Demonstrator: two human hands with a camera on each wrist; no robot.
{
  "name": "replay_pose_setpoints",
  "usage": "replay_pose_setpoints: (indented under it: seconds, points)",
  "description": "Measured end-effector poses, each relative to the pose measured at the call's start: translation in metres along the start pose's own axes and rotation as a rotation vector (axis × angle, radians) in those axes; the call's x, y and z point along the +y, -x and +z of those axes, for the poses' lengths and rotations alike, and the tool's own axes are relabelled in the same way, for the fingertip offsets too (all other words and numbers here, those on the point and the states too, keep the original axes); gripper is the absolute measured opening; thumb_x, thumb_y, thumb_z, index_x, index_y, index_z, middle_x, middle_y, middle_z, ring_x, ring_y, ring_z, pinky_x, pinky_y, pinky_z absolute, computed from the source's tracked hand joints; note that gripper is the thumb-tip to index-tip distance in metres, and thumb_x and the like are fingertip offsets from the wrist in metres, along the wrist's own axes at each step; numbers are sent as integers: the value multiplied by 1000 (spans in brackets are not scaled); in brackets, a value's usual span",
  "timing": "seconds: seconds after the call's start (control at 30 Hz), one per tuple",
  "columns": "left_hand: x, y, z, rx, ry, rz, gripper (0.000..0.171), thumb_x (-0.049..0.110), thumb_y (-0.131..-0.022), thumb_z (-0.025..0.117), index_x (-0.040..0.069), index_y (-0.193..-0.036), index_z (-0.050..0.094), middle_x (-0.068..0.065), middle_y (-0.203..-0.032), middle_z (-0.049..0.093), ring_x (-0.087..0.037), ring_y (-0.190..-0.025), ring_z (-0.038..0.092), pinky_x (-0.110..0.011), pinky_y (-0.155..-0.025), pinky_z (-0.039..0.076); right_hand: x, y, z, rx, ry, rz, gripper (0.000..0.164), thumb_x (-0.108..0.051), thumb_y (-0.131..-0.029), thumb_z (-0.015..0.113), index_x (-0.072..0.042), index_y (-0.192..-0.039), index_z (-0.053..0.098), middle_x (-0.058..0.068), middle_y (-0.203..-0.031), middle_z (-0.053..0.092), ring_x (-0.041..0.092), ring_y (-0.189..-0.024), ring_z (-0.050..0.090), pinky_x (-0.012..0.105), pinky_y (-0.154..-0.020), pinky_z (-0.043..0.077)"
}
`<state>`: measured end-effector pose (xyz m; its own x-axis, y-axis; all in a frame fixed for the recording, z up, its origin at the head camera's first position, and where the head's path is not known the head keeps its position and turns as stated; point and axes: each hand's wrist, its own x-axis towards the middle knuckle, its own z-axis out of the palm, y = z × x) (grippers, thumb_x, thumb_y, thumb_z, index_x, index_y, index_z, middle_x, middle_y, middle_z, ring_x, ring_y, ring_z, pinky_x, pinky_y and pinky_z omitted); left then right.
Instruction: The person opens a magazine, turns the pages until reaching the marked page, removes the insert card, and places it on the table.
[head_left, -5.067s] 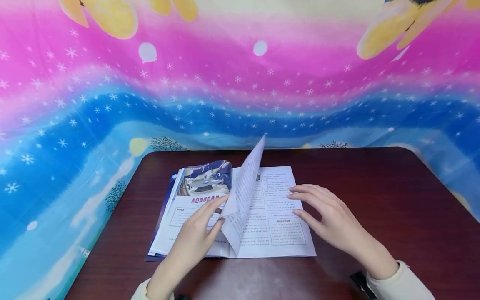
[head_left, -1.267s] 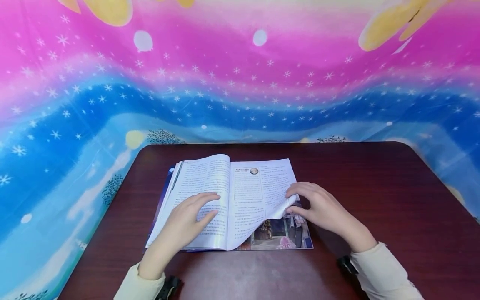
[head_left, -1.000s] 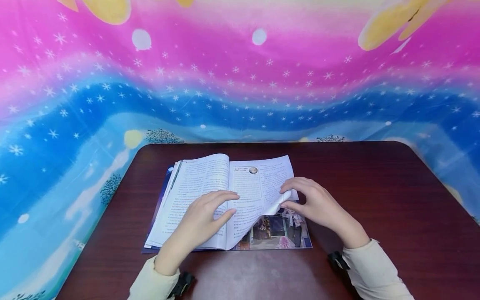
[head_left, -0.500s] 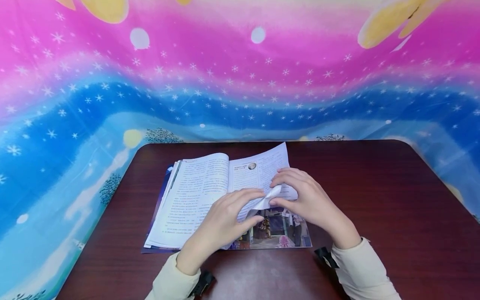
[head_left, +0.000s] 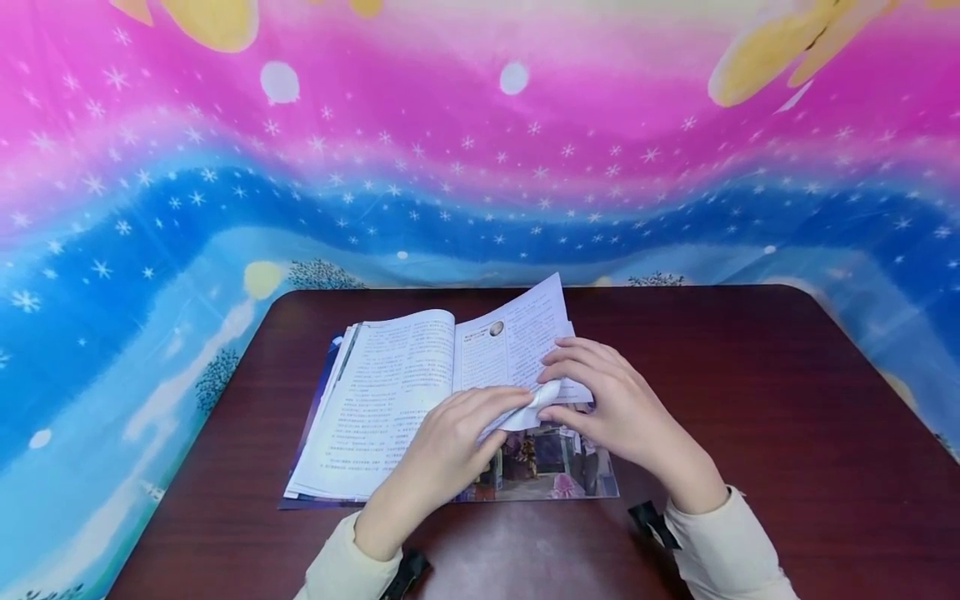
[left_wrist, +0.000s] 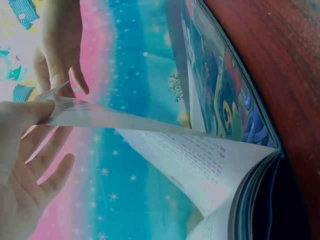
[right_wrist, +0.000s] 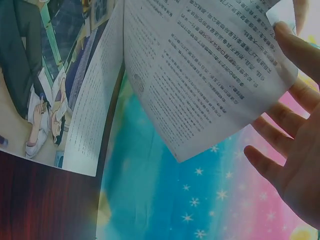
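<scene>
In the head view, a magazine point(head_left: 367, 408) lies spread just left of centre on a glossy, reddish-brown table point(head_left: 750, 400). One thin, text-covered page point(head_left: 517, 342) rises near mid-frame, its lower edge bunched into a white curl that the left hand point(head_left: 450, 433) and right hand point(head_left: 622, 408) both pinch. Under it shows a colour illustration point(head_left: 555, 462).

The left wrist view adds the left thumb pressing on the sheet at far left, and layered page edges point(left_wrist: 245, 200) bowing at lower right. Only the right wrist view enlarges drawn figures point(right_wrist: 42, 110) at left; at upper right, the right thumb pins a turned corner. A snowflake-patterned pink-and-blue cloth point(head_left: 420, 167) hangs behind.
</scene>
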<state>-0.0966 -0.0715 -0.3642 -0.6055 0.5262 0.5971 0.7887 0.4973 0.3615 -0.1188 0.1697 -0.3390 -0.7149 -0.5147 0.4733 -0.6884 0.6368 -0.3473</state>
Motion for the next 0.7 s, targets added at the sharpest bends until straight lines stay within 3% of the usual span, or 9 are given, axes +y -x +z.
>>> replay_pose_setpoints:
  seconds: [0.37,0.7]
  points:
    - [-3,1,-4,19,-52,-66,46,3,-87,74,17,-130,65,4,-129,65,-14,-111,64,-33,-94,51,-2,2,-8,24,-21,-11,49,-24,-77,87,-16,-122,70,3,-136,59,27,-134,45,53,-108,34]
    - [-11,7,-16,32,-75,-120,47,6,-89,73,18,-133,64,4,-131,64,-16,-112,64,-36,-93,52,1,4,-17,69,-11,-16,49,-15,-78,85,-12,-124,68,5,-131,62,27,-127,52,49,-104,38]
